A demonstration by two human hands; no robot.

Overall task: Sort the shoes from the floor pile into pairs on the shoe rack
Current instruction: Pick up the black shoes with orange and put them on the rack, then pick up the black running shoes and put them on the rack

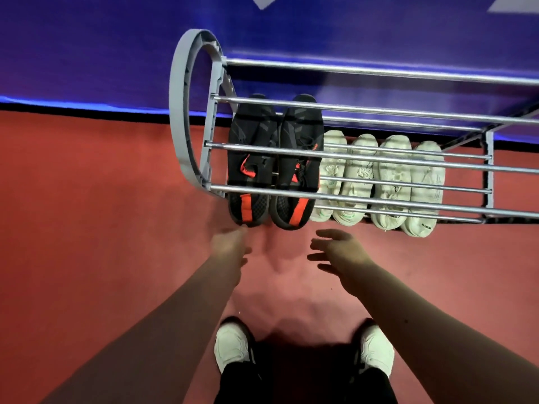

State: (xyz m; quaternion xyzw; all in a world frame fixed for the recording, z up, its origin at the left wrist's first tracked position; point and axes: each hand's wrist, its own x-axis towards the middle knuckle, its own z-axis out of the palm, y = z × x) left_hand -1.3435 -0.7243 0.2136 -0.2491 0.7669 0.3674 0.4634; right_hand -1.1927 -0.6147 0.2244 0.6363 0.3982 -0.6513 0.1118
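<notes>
Shoe rack noted from 12 to 2 o'clock. Black shoes are paired on a lower shelf at its left end, with four white shoes lined up at their 3 o'clock. Left hand, blurred, and right hand are held empty and loose-fingered at 6 o'clock of the black shoes.

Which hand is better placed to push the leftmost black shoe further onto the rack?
Left. The left hand is nearly at the heel of the leftmost black shoe, fingers open. The right hand hovers lower, below the other black shoe, farther off.
</notes>
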